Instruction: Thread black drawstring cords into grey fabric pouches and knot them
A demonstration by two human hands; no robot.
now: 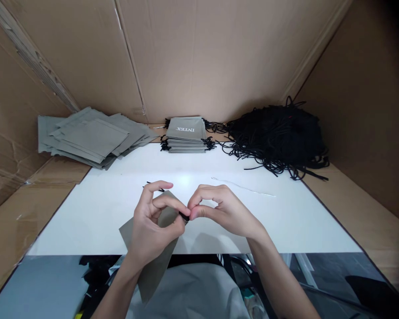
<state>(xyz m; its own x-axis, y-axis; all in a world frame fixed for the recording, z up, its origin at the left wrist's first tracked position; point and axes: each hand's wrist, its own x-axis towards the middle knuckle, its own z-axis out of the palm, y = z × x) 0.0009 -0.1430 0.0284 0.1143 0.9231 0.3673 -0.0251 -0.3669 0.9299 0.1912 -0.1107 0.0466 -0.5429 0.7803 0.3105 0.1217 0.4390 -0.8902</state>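
A grey fabric pouch (158, 266) hangs tilted over the table's front edge, pinched at its right corner by my left hand (154, 226). Black cord (184, 216) shows at that corner, between the fingertips of both hands. My right hand (221, 208) is closed in a pinch on the cord, its thumb and forefinger touching my left fingertips. Another black cord end (161, 190) sticks out past the pouch's far corner, behind my left hand. The exact shape of the cord in my fingers is hidden.
Flat grey pouches (89, 137) are piled at the back left. A neat stack of corded pouches (186, 133) marked INTEX stands at the back middle. A heap of black cords (279, 137) lies back right. A thin wire tool (242, 186) lies on the white table (302, 221). Cardboard walls (236, 57) enclose it.
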